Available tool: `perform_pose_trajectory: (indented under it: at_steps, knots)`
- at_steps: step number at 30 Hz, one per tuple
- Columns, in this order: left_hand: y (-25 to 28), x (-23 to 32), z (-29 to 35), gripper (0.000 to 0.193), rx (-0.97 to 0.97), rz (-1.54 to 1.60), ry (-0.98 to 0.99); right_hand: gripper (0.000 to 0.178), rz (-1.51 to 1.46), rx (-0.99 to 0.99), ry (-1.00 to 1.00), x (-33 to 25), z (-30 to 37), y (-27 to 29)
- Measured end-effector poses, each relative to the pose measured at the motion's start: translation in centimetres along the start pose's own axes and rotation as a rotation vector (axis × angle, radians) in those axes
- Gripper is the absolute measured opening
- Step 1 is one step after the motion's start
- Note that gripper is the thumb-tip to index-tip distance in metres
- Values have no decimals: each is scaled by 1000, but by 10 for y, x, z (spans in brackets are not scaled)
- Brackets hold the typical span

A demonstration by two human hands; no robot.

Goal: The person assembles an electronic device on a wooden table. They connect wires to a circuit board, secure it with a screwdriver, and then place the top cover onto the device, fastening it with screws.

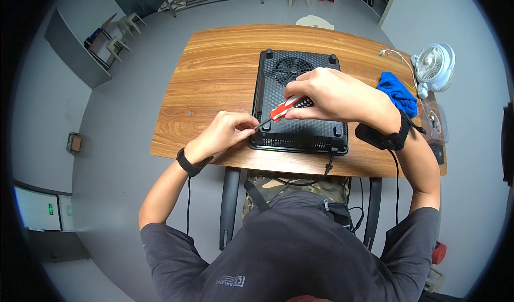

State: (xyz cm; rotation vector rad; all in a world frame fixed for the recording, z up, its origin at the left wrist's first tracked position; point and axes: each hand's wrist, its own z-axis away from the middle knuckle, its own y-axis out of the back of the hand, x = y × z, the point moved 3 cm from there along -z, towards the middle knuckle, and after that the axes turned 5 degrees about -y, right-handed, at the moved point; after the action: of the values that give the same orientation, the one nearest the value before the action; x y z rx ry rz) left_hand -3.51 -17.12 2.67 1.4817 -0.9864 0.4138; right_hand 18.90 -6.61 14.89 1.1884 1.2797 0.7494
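Note:
A black flat appliance (300, 129) lies on the wooden table with its underside up, showing a round fan grille (292, 69) and stubby feet at the corners. Over it, my right hand (326, 95) is closed round the red, white and black handle of a screwdriver (282, 110). The metal shaft slants down and left to the appliance's near left corner. There my left hand (230, 130) has its fingertips pinched at the shaft's tip. Whether a screw sits between those fingertips is too small to tell.
Small silvery bits (190, 113) lie on the table (214, 61) left of the appliance. A blue cloth (397, 93), a white fan (431, 66) and a clear plastic box (435, 122) stand along the right edge. A black cord (328, 168) hangs over the front edge.

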Motion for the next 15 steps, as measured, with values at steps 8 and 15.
perform_pose_trajectory:
  at_steps: [8, 15]
  knots:
    - [1, 1, 3, 18, 9, -18, -19, 39, -19, 4, -20, 2, 0, -1]
    - [-1, 1, 4, 20, 6, -25, -27, 41, -34, -49, -78, 2, -1, -1]
